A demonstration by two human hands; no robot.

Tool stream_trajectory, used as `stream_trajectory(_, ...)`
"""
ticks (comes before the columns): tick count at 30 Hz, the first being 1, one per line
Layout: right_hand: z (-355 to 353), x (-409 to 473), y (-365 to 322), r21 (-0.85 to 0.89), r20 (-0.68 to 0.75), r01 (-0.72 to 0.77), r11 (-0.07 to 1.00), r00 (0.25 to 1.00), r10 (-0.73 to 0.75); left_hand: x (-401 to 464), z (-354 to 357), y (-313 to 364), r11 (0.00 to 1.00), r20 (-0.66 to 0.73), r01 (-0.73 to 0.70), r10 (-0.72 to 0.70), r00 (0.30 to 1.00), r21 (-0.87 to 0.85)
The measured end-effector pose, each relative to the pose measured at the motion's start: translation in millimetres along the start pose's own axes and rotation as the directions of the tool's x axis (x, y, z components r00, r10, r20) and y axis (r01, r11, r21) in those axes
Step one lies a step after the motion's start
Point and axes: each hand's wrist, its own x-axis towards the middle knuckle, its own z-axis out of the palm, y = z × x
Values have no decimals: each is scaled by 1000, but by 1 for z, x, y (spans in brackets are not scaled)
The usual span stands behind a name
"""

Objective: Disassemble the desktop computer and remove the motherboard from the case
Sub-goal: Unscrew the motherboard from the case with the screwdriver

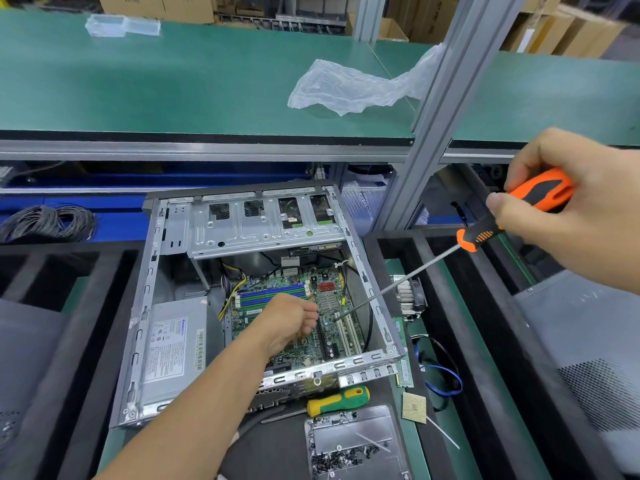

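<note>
An open grey metal computer case (145, 306) is laid on its side on the green-matted surface (408, 441), between black foam trays. Inside it, the green motherboard (332, 306) with blue memory slots is seated on the case floor, beside a grey boxed power supply (173, 344) at the left and below a silver drive cage (266, 226) at the far end. The left hand (294, 320) is reached into the case and rests over the board, its fingers (311, 315) curled inward; whether anything is pinched in them cannot be told. The right hand (568, 199) is raised to the right of the case, its fingers wrapped round the handle of a long orange-and-black screwdriver (485, 233), whose thin steel shaft slants down to the board near the white expansion slots. In front of the case, a yellow-and-green screwdriver (339, 400) lies just beside a grey metal tray (349, 434) holding small dark screws. A square gold-coloured processor chip (414, 407) lies to the right of it.
</note>
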Motion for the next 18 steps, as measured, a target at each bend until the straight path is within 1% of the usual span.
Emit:
stream_trajectory(2, 2, -2, 0, -5, -6, -3, 1000, 1000, 3, -3, 0, 1, 1000, 20, -13, 13, 1000, -17)
stream_trajectory(6, 4, -7, 3, -8, 3, -29, 1000, 1000, 29, -10, -1, 3, 987, 49, -39, 47, 998, -156)
stream_trajectory(9, 4, -14, 7, -17, -3, -84, 996, 996, 84, -15, -2, 4, 976, 25, -68, 75, 997, -205)
stream_trajectory(13, 4, -28, 10, 49, -14, -165, 985, 986, 166, -28, -2, -1, 955, -11, -107, 108, 994, -276)
stream_trajectory(15, 4, -36, 11, 80, -13, -196, 977, 980, 197, -36, -3, -3, 944, -25, -150, 149, 989, -293)
stream_trajectory(18, 6, -45, 10, 100, -22, -230, 968, 972, 233, -50, -7, 1, 899, -53, -212, 207, 977, -383)
